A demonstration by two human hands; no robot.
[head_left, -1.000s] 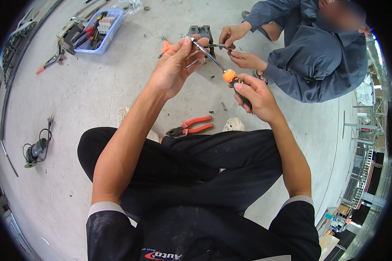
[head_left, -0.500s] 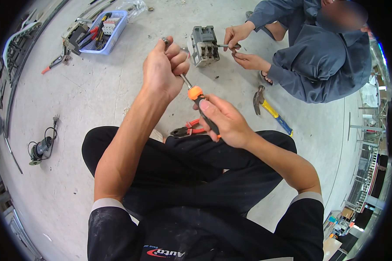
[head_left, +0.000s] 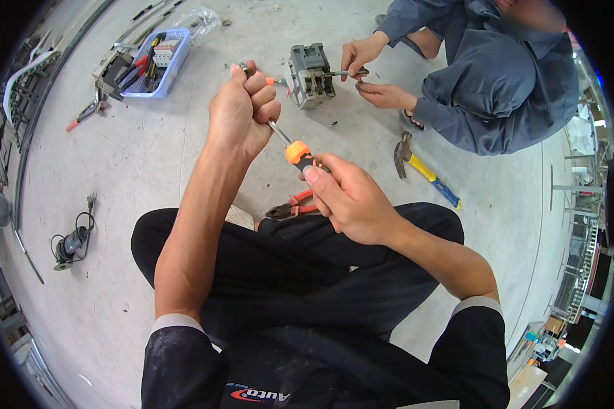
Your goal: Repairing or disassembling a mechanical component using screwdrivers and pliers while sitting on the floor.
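Note:
My right hand [head_left: 355, 198] is closed round the black handle of a screwdriver with an orange collar [head_left: 297, 151]. Its metal shaft slants up and left into the underside of my left hand [head_left: 242, 112]. That hand is a closed fist, and a small shiny metal part [head_left: 245, 68] pokes out by its thumb; what else is inside the fingers is hidden. Just beyond the fist an orange-handled tool [head_left: 271, 81] shows in part. To its right a grey electrical contactor [head_left: 312, 85] sits on the floor, and a co-worker's hand [head_left: 361, 54] holds a thin screwdriver against it.
Red-handled pliers [head_left: 293, 206] lie in front of my crossed legs. A claw hammer [head_left: 426, 172] rests at right, near the crouching co-worker [head_left: 491, 88]. At upper left stands a blue basket [head_left: 165, 85] of tools. A corded motor-like device [head_left: 71, 242] lies at left.
My left fist has shifted slightly left, uncovering the orange-handled tool behind it. My right hand has turned on the screwdriver handle, whose rear end is now hidden. The co-worker keeps working at the contactor.

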